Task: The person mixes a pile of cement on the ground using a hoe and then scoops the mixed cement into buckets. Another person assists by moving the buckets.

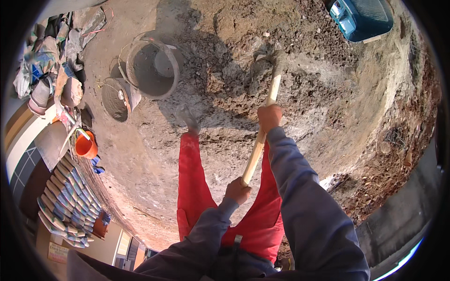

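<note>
A hoe [254,157] with a pale wooden handle slants from near my body up to the churned soil [239,89]. My left hand [239,191] is wrapped round the lower end of the handle. Farther up, my right hand [270,117] grips the same handle with its fingers closed. The far end of the tool meets the dirt. Its grey, dirt-covered head is hard to make out there and seems partly sunk in the loose mix. My red-trousered legs stand astride, below the handle.
Left of the soil stand a large round grey tub [176,70] and a tilted mud-coated bucket [133,96]. An orange bucket [86,145] sits by stacked filled bags [70,196]. A blue plastic container [361,21] lies at the far right. Rubble lines the right edge.
</note>
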Tool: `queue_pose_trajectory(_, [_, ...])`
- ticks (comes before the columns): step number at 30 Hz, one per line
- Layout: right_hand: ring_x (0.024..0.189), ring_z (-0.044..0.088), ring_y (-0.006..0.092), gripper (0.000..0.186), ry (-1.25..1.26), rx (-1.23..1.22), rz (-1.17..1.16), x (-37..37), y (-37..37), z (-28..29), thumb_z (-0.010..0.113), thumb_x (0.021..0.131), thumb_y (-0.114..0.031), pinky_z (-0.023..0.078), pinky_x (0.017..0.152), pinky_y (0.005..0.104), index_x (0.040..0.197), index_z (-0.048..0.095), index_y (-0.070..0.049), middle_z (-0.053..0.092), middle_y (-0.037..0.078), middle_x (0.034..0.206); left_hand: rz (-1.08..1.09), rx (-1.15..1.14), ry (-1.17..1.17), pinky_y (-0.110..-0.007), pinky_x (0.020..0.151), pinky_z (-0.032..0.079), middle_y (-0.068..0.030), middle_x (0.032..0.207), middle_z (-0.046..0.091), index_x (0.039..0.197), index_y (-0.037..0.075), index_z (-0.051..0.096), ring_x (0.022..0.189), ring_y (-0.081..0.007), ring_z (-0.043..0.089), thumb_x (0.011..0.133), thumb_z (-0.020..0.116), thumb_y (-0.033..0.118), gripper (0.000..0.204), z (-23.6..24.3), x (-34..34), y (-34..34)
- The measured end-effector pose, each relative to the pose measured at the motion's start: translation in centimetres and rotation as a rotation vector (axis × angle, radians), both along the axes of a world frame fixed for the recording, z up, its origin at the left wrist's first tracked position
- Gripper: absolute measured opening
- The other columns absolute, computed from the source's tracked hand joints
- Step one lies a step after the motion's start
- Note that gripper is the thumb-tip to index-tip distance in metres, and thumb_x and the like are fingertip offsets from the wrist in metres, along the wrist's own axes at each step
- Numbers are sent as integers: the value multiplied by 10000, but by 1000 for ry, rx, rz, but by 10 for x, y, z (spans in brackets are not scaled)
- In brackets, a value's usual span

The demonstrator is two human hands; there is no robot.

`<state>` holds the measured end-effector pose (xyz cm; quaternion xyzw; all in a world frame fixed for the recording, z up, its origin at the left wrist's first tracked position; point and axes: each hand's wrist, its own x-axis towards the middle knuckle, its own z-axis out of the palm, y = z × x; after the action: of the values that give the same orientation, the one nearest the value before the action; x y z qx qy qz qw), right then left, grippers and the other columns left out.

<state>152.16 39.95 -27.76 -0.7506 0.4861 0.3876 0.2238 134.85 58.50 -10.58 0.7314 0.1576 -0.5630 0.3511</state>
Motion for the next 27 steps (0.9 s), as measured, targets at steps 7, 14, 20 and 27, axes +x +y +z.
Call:
queue_pose_trajectory(7, [581, 648, 285, 215, -134, 570, -385, 7, 27, -25, 619, 808, -140, 505, 498, 428, 725, 611, 58, 617, 170, 647, 102, 48, 134, -487, 798, 523, -295, 914, 649, 1061, -62, 495, 884, -449, 649, 810, 625, 246, 418, 68, 82, -3])
queue_pose_trajectory(14, [462, 500, 183, 120, -84, 760, -774, 31, 31, 37, 553, 879, -86, 471, 443, 331, 796, 481, -39, 489, 60, 582, -66, -63, 31, -510, 680, 512, -242, 833, 640, 1042, -15, 479, 769, -433, 649, 854, 627, 246, 354, 145, 169, 45])
queue_pose_trajectory(20, [477, 446, 100, 175, -271, 649, -1056, 57, 130, 194, 545, 921, -116, 438, 421, 249, 797, 423, -106, 435, -22, 602, -209, -159, -255, -450, 555, 533, -171, 797, 639, 1038, -14, 500, 641, -341, 658, 826, 656, 248, 371, 252, 192, 169])
queue_pose_trajectory(27, [573, 495, 126, 154, -606, 794, -1214, 56, 297, 321, 597, 905, -102, 494, 530, 310, 885, 446, -78, 468, 22, 753, -286, 96, -407, -411, 705, 488, -98, 786, 622, 985, 70, 607, 720, -321, 640, 668, 717, 55, 336, 310, 157, 356])
